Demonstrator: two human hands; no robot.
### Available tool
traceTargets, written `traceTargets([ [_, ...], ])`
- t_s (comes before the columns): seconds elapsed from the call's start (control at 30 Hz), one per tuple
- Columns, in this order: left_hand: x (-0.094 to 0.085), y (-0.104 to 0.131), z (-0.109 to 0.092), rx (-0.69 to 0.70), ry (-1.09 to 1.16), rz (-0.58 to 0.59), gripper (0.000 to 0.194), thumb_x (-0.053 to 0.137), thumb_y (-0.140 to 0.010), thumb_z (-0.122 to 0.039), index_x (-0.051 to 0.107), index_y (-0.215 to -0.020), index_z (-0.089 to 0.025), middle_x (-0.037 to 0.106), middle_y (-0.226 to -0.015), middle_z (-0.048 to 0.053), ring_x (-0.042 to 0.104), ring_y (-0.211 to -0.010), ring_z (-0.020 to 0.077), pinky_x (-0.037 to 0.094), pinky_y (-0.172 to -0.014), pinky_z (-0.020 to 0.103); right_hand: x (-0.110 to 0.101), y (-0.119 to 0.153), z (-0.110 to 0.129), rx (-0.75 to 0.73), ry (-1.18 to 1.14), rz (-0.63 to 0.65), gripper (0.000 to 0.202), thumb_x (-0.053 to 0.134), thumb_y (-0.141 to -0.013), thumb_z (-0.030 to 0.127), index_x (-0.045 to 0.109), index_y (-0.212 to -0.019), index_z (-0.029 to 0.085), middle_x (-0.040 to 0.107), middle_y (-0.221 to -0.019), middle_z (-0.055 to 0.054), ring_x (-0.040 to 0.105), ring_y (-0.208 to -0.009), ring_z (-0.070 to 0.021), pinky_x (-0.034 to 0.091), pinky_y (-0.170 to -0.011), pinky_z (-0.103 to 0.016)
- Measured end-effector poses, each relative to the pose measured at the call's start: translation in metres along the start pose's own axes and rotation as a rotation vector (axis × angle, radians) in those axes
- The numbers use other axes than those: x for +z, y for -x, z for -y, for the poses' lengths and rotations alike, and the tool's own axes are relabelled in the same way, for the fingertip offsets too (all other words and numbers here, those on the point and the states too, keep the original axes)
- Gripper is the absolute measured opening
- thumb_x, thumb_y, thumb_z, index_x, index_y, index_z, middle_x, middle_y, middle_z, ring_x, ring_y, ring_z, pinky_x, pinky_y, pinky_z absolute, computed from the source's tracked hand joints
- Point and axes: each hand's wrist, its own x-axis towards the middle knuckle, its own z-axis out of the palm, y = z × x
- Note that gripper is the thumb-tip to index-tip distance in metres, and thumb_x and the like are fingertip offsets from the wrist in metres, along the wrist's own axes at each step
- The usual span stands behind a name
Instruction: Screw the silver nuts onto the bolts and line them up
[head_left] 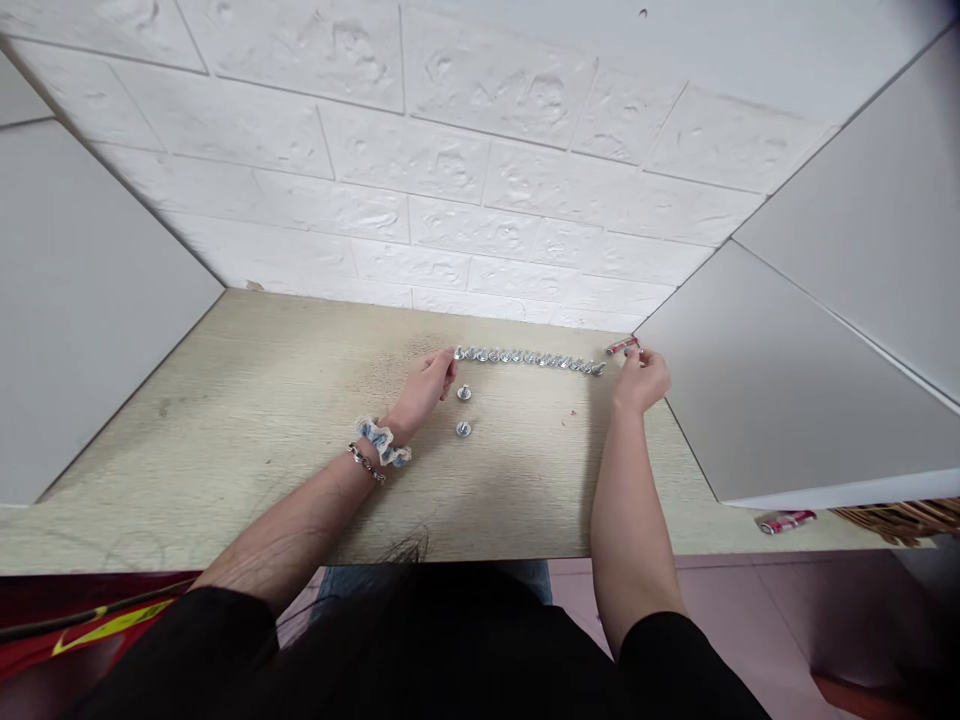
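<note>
Small silver screws with wide round heads stand in a close row (531, 358) along the back of the wooden tabletop (322, 400), shanks up. My left hand (431, 382) is closed at the row's left end, its fingertips pinching the end screw (459, 353). Two more screws stand apart in front of the row: one screw (464, 393) just right of my left hand, another screw (463, 429) nearer me. Beyond the row's right end, my right hand (643, 382) is raised in a pinch. A small silver piece, seemingly a screw (631, 351), shows at its fingertips.
A red battery (621, 346) lies behind my right hand, by the corner of the wall. Another red battery (787, 522) lies at the front right beside a brown woven thing (896, 520). Grey panels (810, 370) and a white brick-pattern wall (480, 220) enclose the tabletop.
</note>
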Motion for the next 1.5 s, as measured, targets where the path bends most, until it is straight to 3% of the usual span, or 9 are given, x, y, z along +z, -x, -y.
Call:
traceTargets([
  [0.27,0.0,0.002,-0.006,0.011,-0.278,0.004,0.034,0.04,-0.083,-0.043,0.044,-0.061,-0.018,0.033,-0.049,-0.006,0.03,-0.043,0.0076,0.026,-0.044,0.022,0.001,0.003,-0.002,0.085,0.336,0.216,0.024,0.051,-0.081,0.026,0.069,-0.096,0.02,0.068,-0.099,-0.011,0.057,-0.092,-0.0228,0.028,-0.097,-0.046],
  [0.5,0.001,0.005,-0.008,0.052,-0.467,0.01,0.036,0.039,-0.083,-0.044,0.046,-0.058,-0.018,0.035,-0.048,-0.005,0.034,-0.048,0.0097,0.028,-0.05,0.024,0.004,0.005,-0.002,0.102,0.351,0.321,0.027,0.05,-0.083,0.025,0.07,-0.101,0.021,0.067,-0.106,-0.012,0.056,-0.101,-0.0253,0.026,-0.101,-0.051],
  [0.67,0.0,0.003,-0.008,0.002,-0.423,0.033,0.031,0.039,-0.082,-0.04,0.046,-0.061,-0.018,0.038,-0.052,-0.005,0.034,-0.048,0.0092,0.029,-0.049,0.024,0.005,0.003,-0.003,0.113,0.347,0.348,0.027,0.05,-0.083,0.026,0.07,-0.1,0.021,0.068,-0.104,-0.013,0.056,-0.103,-0.0263,0.024,-0.102,-0.052],
  [0.9,-0.009,-0.002,-0.005,0.115,-0.698,0.23,0.025,0.046,-0.077,-0.032,0.064,-0.086,-0.018,0.061,-0.077,0.0,0.053,-0.072,0.0143,0.041,-0.069,0.026,0.004,0.003,-0.001,0.133,0.33,0.35,0.029,0.052,-0.079,0.025,0.07,-0.101,0.022,0.067,-0.105,-0.012,0.055,-0.104,-0.0265,0.019,-0.105,-0.057],
  [1.1,-0.014,0.0,-0.011,0.207,-0.872,0.345,0.031,0.045,-0.076,-0.02,0.068,-0.096,-0.019,0.062,-0.096,0.003,0.057,-0.084,0.0155,0.045,-0.08,0.029,0.0,0.007,0.01,0.164,0.318,0.3,0.03,0.048,-0.079,0.023,0.07,-0.1,0.022,0.066,-0.107,-0.013,0.054,-0.108,-0.0284,0.019,-0.105,-0.058],
  [1.23,-0.014,0.001,-0.011,0.251,-0.907,0.366,0.035,0.04,-0.075,-0.012,0.068,-0.093,-0.02,0.062,-0.103,0.004,0.058,-0.093,0.0159,0.044,-0.087,0.03,-0.004,0.011,0.023,0.126,0.207,0.141,0.03,0.047,-0.08,0.024,0.066,-0.103,0.022,0.058,-0.122,-0.012,0.044,-0.121,-0.0319,0.016,-0.105,-0.062],
  [1.4,-0.016,-0.004,0.0,0.335,-0.909,0.358,0.037,0.037,-0.073,-0.005,0.068,-0.088,-0.019,0.064,-0.1,0.003,0.058,-0.097,0.0155,0.043,-0.092,0.031,-0.02,0.016,0.053,0.096,-0.068,-0.016,0.02,0.043,-0.083,0.029,0.061,-0.091,0.023,0.059,-0.113,-0.005,0.046,-0.118,-0.028,0.008,-0.106,-0.066],
  [1.43,-0.016,-0.005,0.001,0.351,-0.906,0.356,0.037,0.036,-0.073,-0.005,0.068,-0.087,-0.019,0.064,-0.099,0.002,0.058,-0.097,0.0154,0.043,-0.092,0.031,-0.028,0.015,0.062,0.067,-0.151,-0.04,0.02,0.041,-0.085,0.029,0.059,-0.092,0.024,0.058,-0.111,-0.004,0.048,-0.115,-0.0256,0.011,-0.107,-0.064],
  [1.5,-0.016,-0.006,0.004,0.371,-0.9,0.35,0.036,0.037,-0.073,-0.005,0.068,-0.086,-0.019,0.064,-0.097,0.002,0.058,-0.095,0.015,0.044,-0.091,0.031,-0.05,0.011,0.078,-0.044,-0.327,-0.043,0.023,0.034,-0.088,0.027,0.055,-0.097,0.023,0.056,-0.107,-0.005,0.052,-0.11,-0.0203,0.028,-0.107,-0.051],
])
